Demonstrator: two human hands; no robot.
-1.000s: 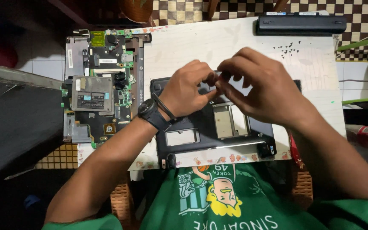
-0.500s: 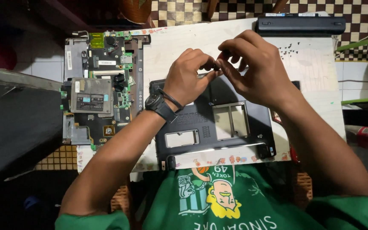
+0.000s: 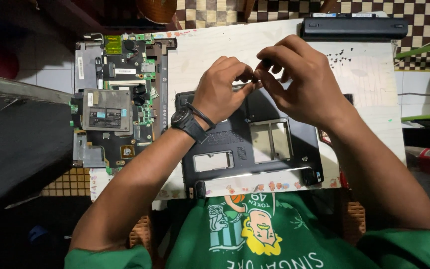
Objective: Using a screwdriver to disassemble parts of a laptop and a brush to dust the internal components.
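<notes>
Hands meet above my black laptop base [image 3: 255, 149]; my left hand [image 3: 222, 94] and right hand [image 3: 299, 82] pinch something tiny between fingertips, too small to tell. Circuit board [image 3: 118, 99] lies at nine o'clock.

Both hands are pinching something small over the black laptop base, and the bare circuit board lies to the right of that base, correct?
Not quite. The head view shows the circuit board lying to the left of the black laptop base, not the right. The rest holds: the left hand and right hand meet fingertip to fingertip over the base, pinching something too small to make out.
</notes>
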